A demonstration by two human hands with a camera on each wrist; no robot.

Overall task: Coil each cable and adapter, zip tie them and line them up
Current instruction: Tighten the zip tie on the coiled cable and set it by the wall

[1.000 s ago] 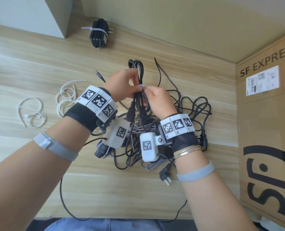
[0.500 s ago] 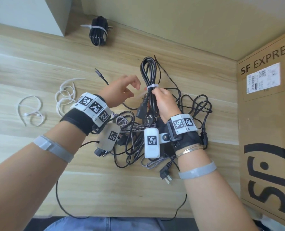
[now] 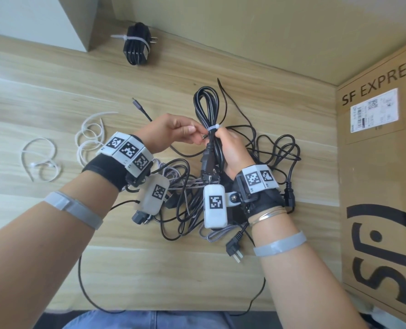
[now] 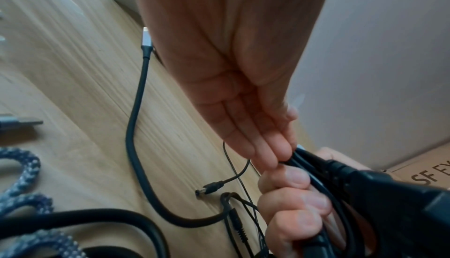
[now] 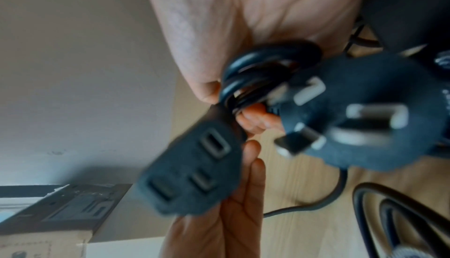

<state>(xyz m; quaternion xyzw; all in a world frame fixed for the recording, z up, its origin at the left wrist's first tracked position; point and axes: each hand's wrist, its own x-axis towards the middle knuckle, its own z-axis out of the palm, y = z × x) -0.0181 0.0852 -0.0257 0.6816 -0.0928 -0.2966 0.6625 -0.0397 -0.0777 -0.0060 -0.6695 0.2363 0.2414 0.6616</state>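
From the head view, the right hand (image 3: 230, 150) is wrapping its curled fingers around a coiled black power cable (image 3: 206, 108), holding it upright above the table (image 3: 54, 86) just below a white zip tie (image 3: 213, 127) cinched round the coil; the left hand (image 3: 173, 136) is reaching in from the side with its fingers brought together against the bundle at the tie, though whether they are pinching the tie's tail is hard to make out. Beneath both wrists a tangle of loose cables (image 3: 275, 150) is lying on the table, an already tied black bundle (image 3: 136, 45) is sitting at the far edge near the wall, spare zip ties (image 3: 90, 136) are lying to the left, and a cardboard box (image 3: 382, 186) is standing on the right. The left wrist view is showing what the head view is not: the left hand's fingers (image 4: 263, 146) are lying nearly straight and pressed side by side, their tips touching the black strands, while the right hand's fingers (image 4: 294, 204) are closing tightly round the bundle; a barrel plug (image 4: 209, 185) and a grey-tipped connector (image 4: 146, 39) are resting on the wood. The right wrist view is blurred, filling with the cable's three-pin plug (image 5: 360, 112) and its socket end (image 5: 194, 170), both hanging below the grip; the tie itself is hidden here.
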